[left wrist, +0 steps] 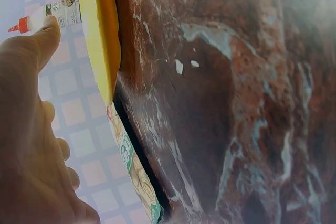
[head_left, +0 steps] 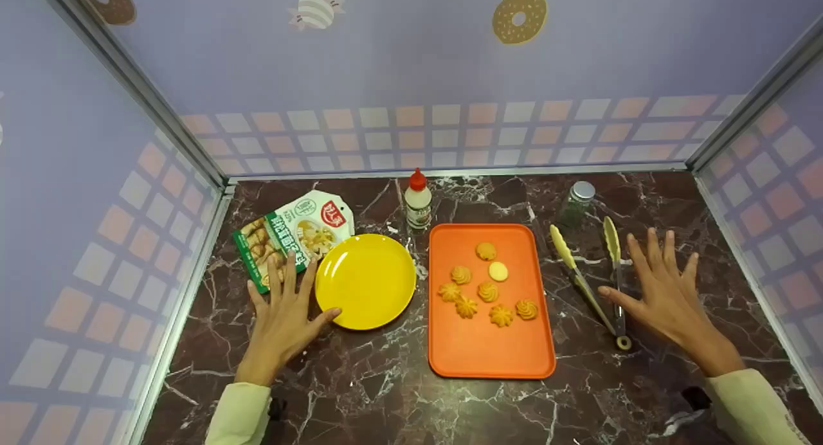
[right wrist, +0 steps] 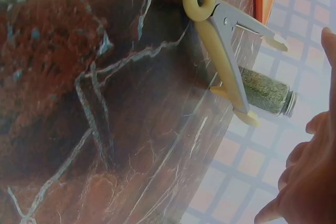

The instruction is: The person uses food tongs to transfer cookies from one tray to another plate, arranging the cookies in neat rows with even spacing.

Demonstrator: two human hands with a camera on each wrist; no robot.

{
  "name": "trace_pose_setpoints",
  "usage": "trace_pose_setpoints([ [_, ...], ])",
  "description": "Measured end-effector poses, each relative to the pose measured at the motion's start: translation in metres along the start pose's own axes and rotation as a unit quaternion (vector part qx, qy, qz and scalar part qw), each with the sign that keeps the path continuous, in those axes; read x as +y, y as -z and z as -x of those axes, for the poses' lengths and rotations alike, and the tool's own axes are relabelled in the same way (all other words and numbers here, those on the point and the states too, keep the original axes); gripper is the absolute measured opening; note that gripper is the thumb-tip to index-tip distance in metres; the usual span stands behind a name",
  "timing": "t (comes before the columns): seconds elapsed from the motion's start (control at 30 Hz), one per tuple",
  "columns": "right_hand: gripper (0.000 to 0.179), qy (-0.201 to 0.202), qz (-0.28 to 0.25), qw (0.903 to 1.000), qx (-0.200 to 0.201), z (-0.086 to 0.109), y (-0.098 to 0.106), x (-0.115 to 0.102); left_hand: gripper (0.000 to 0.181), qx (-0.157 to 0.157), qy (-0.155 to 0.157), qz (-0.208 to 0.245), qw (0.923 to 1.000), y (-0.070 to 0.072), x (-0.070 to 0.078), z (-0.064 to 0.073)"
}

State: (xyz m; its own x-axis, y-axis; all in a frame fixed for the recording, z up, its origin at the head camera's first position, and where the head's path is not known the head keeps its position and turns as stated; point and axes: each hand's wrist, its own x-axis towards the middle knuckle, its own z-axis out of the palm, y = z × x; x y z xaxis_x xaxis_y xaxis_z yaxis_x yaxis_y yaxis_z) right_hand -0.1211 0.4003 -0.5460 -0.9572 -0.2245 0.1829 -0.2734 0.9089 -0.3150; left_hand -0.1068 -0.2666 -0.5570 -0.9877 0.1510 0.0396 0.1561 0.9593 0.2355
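Note:
My left hand, fingers spread, is held palm down over the lower edge of a green-and-white food packet. Its thumb overlaps the rim of a round yellow plate in the head view. On the right, my other hand is likewise spread and holds nothing. Just left of it lie tongs with pale yellow tips, their arms apart; the thumb reaches close to one arm. Between the hands, an orange tray carries several piped cookies and a pale yellow disc.
Behind the plate and tray stands a white squeeze bottle with a red cap. A glass jar of dried green herbs with a metal lid stands beyond the tongs. Panel walls enclose the dark marbled table at the back and both sides.

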Motion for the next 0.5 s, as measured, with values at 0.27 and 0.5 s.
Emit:
trace_pose_setpoints([
  [0.27,0.113,-0.008,-0.017,0.9997,0.014,0.0035,0.0018,-0.0056,0.115,0.009,-0.018,0.019,0.9996,-0.0034,0.0029,0.0004],
  [0.5,0.112,-0.023,-0.05,0.9982,0.023,0.0086,0.0044,-0.0086,0.114,0.016,-0.021,0.065,0.9976,-0.0089,0.005,0.0031],
])
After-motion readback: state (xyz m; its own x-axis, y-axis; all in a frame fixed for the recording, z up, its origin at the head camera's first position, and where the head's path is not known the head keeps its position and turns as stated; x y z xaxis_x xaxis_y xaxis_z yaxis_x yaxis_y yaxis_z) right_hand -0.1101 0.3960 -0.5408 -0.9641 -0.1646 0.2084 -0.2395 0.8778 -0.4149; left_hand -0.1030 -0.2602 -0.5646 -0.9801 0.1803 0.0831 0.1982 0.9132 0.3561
